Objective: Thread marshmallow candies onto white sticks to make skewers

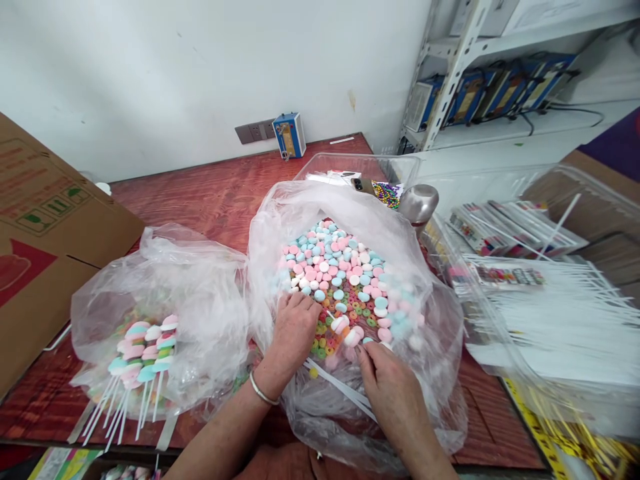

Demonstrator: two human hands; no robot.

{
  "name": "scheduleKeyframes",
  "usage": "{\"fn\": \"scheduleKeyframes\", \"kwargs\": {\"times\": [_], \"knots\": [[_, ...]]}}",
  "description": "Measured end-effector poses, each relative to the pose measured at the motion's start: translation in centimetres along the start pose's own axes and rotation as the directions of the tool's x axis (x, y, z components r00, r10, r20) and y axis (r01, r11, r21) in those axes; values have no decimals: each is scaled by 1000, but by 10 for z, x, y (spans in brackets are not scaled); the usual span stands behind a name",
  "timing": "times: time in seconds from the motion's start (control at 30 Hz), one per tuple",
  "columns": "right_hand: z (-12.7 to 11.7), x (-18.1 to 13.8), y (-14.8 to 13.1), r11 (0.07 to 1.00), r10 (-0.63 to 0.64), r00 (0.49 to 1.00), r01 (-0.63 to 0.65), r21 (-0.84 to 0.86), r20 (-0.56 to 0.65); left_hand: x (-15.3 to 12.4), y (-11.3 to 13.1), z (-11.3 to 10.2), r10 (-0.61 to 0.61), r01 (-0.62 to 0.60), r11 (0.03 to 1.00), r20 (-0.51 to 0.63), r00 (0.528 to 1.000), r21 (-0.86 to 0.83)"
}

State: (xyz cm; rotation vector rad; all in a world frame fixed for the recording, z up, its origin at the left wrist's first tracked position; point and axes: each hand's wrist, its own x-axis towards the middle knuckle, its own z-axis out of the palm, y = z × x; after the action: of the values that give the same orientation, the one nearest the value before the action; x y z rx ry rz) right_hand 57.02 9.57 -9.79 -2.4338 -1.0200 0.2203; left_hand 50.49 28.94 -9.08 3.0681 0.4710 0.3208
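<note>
In the head view, my right hand [393, 377] closes its thumb and fingertips at the lower end of a candy skewer [345, 331]. Pink and white candies with an orange ring between them are threaded on it. My left hand [297, 327], with a bangle at the wrist, is bent down at the edge of the loose candies; its fingertips are partly hidden. Both hands are over an open clear plastic bag [425, 267]. Pink, blue and white button candies [325, 257] lie in it, with small coloured ring candies [360, 308]. White sticks [345, 390] lie between my forearms.
Finished candy skewers [145, 350] lie on another plastic bag [200, 280] at left, beside a cardboard box [55, 233]. At right are a clear bin [495, 333] of white sticks and a metal shelf [445, 93]. A silver bottle [419, 203] and a blue device [289, 135] stand behind.
</note>
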Motion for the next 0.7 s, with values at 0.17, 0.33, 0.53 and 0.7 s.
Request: {"fn": "scheduleKeyframes", "kwargs": {"times": [0.17,0.33,0.53,0.7], "knots": [[1,1,0,1000,-5,1000,4,-12,-7,4,2,3,-36,37,998,4,999,-56],[0,-1,0,1000,-15,1000,15,-17,-23,8,-1,-2,-262,205,890,-89,961,-407],[1,-2,2,1000,-19,998,19,-2,-56,4,4,-13,-426,374,380,199,883,-846],[0,-3,4,1000,-23,998,24,20,-62,4,8,-9,-393,419,122,344,853,-900]]}}
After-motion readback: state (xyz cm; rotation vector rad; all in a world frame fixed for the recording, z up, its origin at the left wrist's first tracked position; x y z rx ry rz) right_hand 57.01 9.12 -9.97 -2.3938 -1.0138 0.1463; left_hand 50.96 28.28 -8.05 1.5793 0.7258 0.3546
